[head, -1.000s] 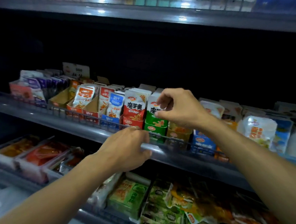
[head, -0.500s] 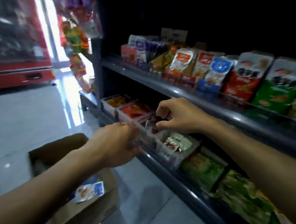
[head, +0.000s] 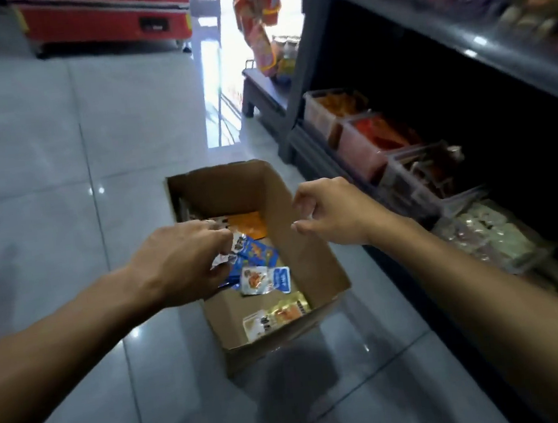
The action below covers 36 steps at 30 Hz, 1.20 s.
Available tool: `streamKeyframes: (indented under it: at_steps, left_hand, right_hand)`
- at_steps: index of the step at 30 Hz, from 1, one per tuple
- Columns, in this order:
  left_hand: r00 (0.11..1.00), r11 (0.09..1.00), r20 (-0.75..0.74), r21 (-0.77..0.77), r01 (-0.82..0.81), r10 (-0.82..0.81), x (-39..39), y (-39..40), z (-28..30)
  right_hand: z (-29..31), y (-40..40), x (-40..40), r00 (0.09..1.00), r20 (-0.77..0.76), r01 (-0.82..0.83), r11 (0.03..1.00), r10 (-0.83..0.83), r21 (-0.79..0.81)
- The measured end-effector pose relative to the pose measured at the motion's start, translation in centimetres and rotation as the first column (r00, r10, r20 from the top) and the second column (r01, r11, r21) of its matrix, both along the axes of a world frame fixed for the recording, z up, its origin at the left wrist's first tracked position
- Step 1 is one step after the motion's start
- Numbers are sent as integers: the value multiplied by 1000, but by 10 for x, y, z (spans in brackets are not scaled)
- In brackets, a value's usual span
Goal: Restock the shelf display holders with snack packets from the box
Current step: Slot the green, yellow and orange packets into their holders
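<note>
An open cardboard box (head: 309, 253) stands on the tiled floor beside the shelf. Loose snack packets lie in it: an orange one (head: 248, 225), a blue one (head: 259, 253), a white-and-blue one (head: 266, 280) and a gold one (head: 278, 314). My left hand (head: 179, 263) reaches down into the box, its fingertips at a crumpled silver packet (head: 221, 260); the back of the hand hides whether they grip it. My right hand (head: 333, 212) hovers over the box's right wall, fingers loosely curled and holding nothing.
The dark shelf unit runs along the right, with clear display bins on its low shelf: orange (head: 322, 110), red (head: 367, 143), brown (head: 415, 176) and pale packets (head: 490, 240). A higher shelf edge (head: 459, 37) juts out above. Hanging snack bags (head: 259, 24) and a red cooler (head: 105, 16) stand further off.
My view has swung from the shelf down to the box on the floor. Both hands left the shelf; the left dropped into the box, the right came over its wall.
</note>
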<state>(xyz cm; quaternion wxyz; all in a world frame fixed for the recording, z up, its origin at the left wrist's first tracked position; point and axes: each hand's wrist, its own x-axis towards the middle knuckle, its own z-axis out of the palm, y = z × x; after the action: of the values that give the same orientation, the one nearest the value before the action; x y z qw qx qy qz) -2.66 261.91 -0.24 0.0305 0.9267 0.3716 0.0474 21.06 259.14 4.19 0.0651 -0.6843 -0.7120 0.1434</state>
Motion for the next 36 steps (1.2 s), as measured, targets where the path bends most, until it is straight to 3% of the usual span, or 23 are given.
streamKeyframes:
  at_steps: [6,15,23,28,33,36]
  left_hand:
    - [999,994,11,94,50,-52,-27,55,-59]
    - [991,991,18,-13,131,-131,-28,67,-127]
    - [988,989,76,63,130,-135,-34,67,-141]
    - [991,993,95,79,91,-99,-33,64,-144]
    - [991,993,99,85,83,-92,-30,64,-147]
    - [988,990,114,106,94,-106,-29,64,-147]
  right_hand:
    - [-72,61,-30,999,-20,34,987,-38,-155]
    - [-184,118,-24,1000,10,29,908,-28,-418]
    - [-263,160,-33,995,-60,60,937,-86,-343]
    - [-284,161,-30,991,25,130,907,-131,-401]
    - [-273,162,-12,963,-63,226,910,-262,-347]
    - [-250,159,-10,858,-327,275,892,-396,-359]
